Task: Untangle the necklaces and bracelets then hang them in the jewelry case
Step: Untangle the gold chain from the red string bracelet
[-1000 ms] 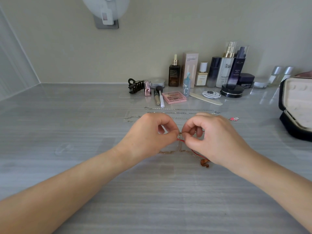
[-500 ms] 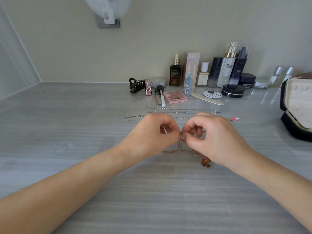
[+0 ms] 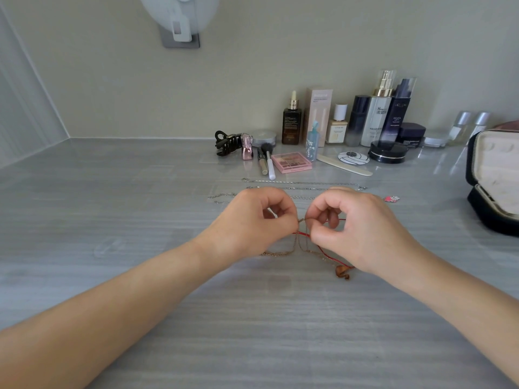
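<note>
A: Whereabouts of the tangle?

B: Middle of the worktop, held just above it. Red cord crossed through a thin gold chain, with a brown charm trailing onto the surface toward the near edge.

A: Grip?

B: Left hand and right hand both curled, thumb and forefinger of each pinching strands at the knot, tips almost meeting. Impossible to tell which strand sits in which pinch.

A: Done so far?

B: Some, apparently. Silver chains laid out straight just beyond the hands, another beside them ending in a pink pendant toward the right edge. Separated pieces, judging by the lie.

A: Left to do?

B: Freeing cord from chain, then hanging everything. Jewelry case open at the right edge, pale lining showing, nothing seen hanging inside. Short of halfway, probably. Cosmetics lined along the back edge, well apart from the work.
</note>
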A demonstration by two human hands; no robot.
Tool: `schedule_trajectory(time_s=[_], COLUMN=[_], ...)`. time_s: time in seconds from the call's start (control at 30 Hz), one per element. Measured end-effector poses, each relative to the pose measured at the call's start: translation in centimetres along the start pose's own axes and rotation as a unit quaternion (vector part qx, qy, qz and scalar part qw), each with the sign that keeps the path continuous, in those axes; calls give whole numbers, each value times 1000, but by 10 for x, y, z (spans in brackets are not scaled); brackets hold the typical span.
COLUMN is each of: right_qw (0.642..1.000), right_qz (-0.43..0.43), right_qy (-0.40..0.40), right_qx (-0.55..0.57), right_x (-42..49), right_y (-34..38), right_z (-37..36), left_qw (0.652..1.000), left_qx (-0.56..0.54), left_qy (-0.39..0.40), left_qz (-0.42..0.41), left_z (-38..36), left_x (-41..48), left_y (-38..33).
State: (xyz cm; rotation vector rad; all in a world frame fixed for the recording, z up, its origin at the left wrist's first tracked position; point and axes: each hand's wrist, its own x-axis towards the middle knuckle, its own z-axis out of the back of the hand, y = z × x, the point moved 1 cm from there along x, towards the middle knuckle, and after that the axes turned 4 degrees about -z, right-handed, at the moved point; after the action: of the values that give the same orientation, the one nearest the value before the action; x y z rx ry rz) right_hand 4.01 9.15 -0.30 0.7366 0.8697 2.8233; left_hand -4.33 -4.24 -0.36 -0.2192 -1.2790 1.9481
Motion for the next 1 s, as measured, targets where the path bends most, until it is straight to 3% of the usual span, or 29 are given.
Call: schedule_trajectory(time_s=[0.47, 0.7, 1.0], right_qw=[999, 998, 998], right_qz=[-7, 51, 56], right_qy=[0, -12, -26], right_qx=[42, -21, -31], right_x=[2, 3, 3], right_y=[-7, -8, -5], right_z=[1, -1, -2], left_qw=[999, 999, 998], left_qx=[-45, -50, -62], left_qy=[1, 4, 10], left_qz=[11, 8, 3], left_z=[1, 1, 1], left_x=[1, 3, 3], left_y=[2, 3, 3])
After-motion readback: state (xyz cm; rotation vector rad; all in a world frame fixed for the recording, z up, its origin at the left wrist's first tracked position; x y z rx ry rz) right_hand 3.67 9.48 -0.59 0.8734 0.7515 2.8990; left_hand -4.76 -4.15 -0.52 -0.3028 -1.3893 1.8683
